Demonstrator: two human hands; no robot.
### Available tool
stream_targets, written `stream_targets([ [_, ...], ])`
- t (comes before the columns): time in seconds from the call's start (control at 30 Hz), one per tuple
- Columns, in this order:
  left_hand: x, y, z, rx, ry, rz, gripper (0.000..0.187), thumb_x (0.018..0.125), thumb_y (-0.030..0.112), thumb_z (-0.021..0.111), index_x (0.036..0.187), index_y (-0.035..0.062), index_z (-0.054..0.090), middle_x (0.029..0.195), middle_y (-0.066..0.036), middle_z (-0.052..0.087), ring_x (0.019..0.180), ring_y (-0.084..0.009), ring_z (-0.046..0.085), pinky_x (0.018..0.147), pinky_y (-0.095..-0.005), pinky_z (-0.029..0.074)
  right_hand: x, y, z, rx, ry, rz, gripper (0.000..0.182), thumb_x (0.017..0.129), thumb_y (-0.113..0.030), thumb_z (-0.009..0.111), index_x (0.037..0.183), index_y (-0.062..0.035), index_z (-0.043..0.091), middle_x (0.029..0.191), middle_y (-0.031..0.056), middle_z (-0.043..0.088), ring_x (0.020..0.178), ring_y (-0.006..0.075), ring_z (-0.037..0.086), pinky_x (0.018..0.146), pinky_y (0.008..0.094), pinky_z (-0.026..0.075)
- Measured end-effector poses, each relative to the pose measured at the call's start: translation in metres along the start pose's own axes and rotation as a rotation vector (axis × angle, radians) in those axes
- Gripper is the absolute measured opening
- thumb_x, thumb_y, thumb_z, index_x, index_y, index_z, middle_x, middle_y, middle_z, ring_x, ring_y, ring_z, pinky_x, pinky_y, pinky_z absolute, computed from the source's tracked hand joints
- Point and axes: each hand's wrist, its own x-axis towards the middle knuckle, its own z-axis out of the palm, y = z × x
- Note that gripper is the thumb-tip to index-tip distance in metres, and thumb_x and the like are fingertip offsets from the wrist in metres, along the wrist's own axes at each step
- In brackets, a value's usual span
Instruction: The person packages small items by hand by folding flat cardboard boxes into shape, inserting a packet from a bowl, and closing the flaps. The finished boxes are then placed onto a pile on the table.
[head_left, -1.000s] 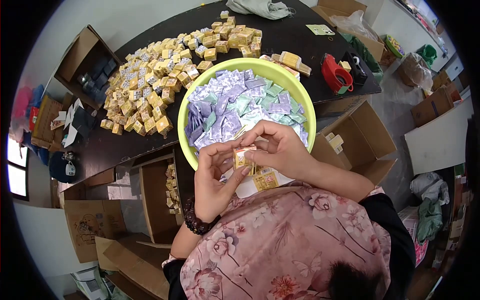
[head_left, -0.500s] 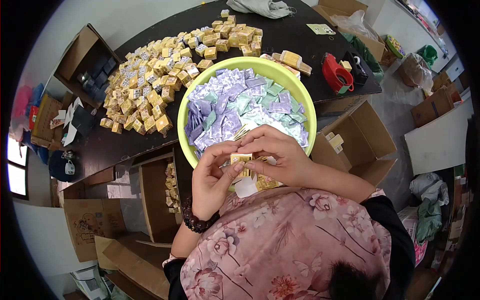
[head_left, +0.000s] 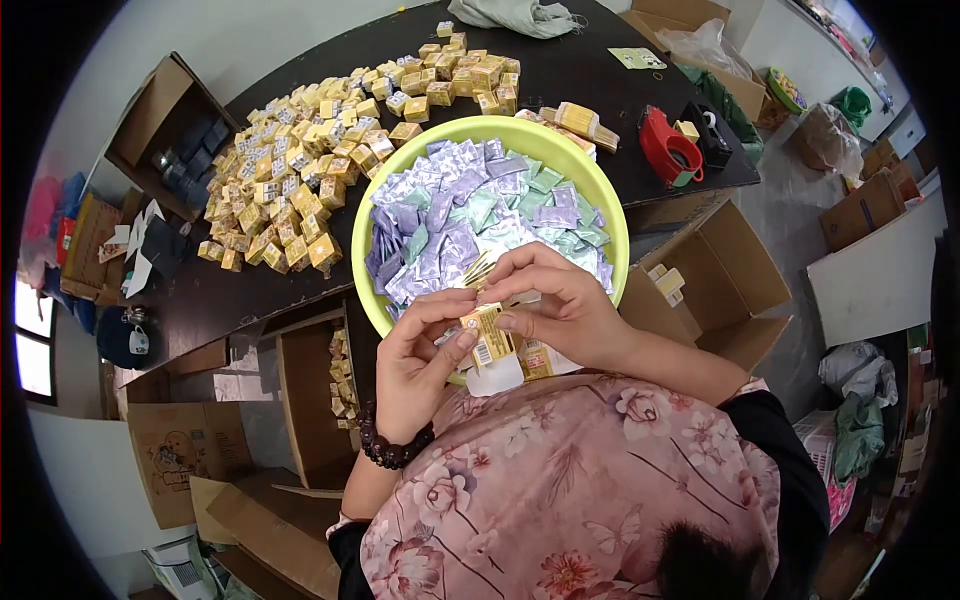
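Both my hands grip one small yellow carton over the near rim of a lime-green basin. My left hand pinches its left side, thumb on the front. From the right, my right hand closes on its upper edge with thumb and fingers. A white flap hangs open at the carton's lower end, and a barcode shows on its face. Purple and green sachets fill the basin. More yellow card pieces lie below my right hand, partly hidden by it.
Many small yellow boxes are heaped on the dark table at the left. A red tape dispenser and a stack of flat yellow cartons lie to the right. Open cardboard boxes stand on both sides below the table.
The small carton has turned so more of its printed face and barcode shows. My left hand has shifted slightly left and down, and my right thumb has moved up along the carton.
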Motion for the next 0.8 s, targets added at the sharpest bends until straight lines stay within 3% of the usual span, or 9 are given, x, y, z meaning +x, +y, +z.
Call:
stream_targets([
  [0.27,-0.004,-0.002,-0.004,0.032,-0.04,-0.051,0.02,0.089,-0.007,0.06,0.108,-0.002,0.058,0.123,-0.014,0.055,0.105,-0.0144,0.058,0.086,-0.0243,0.051,-0.001,0.002,-0.007,-0.11,-0.113,-0.037,0.018,0.085,0.006,0.065,0.1,-0.0028,0.069,0.11,0.0067,0.051,0.107,0.0158,0.054,0.091,0.0265,0.047],
  [0.33,-0.003,-0.002,-0.003,0.032,-0.05,-0.067,0.021,0.09,-0.005,0.059,0.111,-0.0012,0.056,0.124,-0.015,0.055,0.106,-0.0147,0.058,0.086,-0.025,0.051,0.003,0.0,-0.013,-0.186,-0.053,-0.014,0.021,0.089,0.0,0.063,0.109,-0.0025,0.066,0.112,0.0066,0.052,0.105,0.0169,0.056,0.089,0.0281,0.048],
  [0.4,-0.001,0.001,0.0,-0.264,0.099,-0.169,0.025,0.093,0.0,0.056,0.118,0.0007,0.051,0.128,-0.015,0.052,0.108,-0.0166,0.058,0.087,-0.0271,0.052,0.019,0.0,-0.032,-0.364,0.188,-0.014,0.026,0.089,-0.008,0.063,0.115,-0.0038,0.063,0.113,0.0117,0.057,0.104,0.0212,0.057,0.082,0.0322,0.052],
  [0.43,-0.001,0.002,-0.002,-0.345,0.089,-0.217,0.034,0.095,0.003,0.054,0.128,0.0036,0.045,0.133,-0.015,0.049,0.113,-0.0178,0.056,0.091,-0.0289,0.05,0.028,0.01,-0.057,-0.762,0.199,-0.091,0.036,0.086,-0.011,0.063,0.121,-0.0048,0.059,0.115,0.0152,0.059,0.104,0.0302,0.057,0.084,0.0375,0.052],
  [0.47,-0.001,0.003,-0.004,-0.346,0.086,-0.215,0.034,0.095,0.003,0.054,0.128,0.0036,0.045,0.133,-0.015,0.049,0.113,-0.0178,0.056,0.091,-0.0289,0.05,0.031,0.023,-0.076,-0.765,0.201,-0.094,0.036,0.086,-0.011,0.063,0.121,-0.0048,0.059,0.115,0.0152,0.059,0.104,0.0302,0.057,0.084,0.0375,0.052],
  [0.53,-0.004,0.006,-0.009,-0.44,-0.121,-0.403,0.039,0.094,0.001,0.053,0.132,0.0027,0.044,0.134,-0.013,0.049,0.116,-0.0175,0.054,0.096,-0.0293,0.046,0.036,0.044,-0.106,-1.255,0.03,-0.035,0.038,0.083,-0.011,0.065,0.12,-0.0048,0.06,0.113,0.0164,0.059,0.103,0.036,0.055,0.087,0.0398,0.05],
  [0.67,-0.013,-0.007,-0.024,-0.208,-0.431,-0.411,0.048,0.088,-0.005,0.058,0.133,-0.0015,0.043,0.131,-0.01,0.051,0.118,-0.0162,0.052,0.101,-0.0298,0.041,0.045,0.051,-0.115,-1.291,-0.042,0.025,0.035,0.082,-0.009,0.067,0.115,-0.0012,0.063,0.11,0.0149,0.062,0.099,0.0338,0.059,0.086,0.0402,0.048],
  [0.73,-0.015,-0.006,-0.036,-0.319,-0.29,-0.495,0.046,0.088,-0.006,0.06,0.131,-0.0009,0.044,0.123,-0.01,0.056,0.114,-0.0158,0.055,0.098,-0.029,0.044,0.049,0.04,-0.112,-1.248,-0.104,0.211,0.023,0.082,-0.009,0.068,0.104,0.0007,0.067,0.099,0.0127,0.066,0.087,0.0305,0.063,0.078,0.0365,0.049],
  [0.8,-0.012,0.001,-0.035,-0.448,-0.052,-0.489,0.042,0.089,-0.002,0.061,0.128,0.0006,0.043,0.117,-0.01,0.059,0.108,-0.0163,0.059,0.096,-0.0315,0.049,0.042,0.017,-0.089,-1.022,0.058,0.122,0.02,0.082,-0.009,0.068,0.1,0.0018,0.068,0.09,0.0128,0.065,0.08,0.0282,0.062,0.074,0.0353,0.05],
])
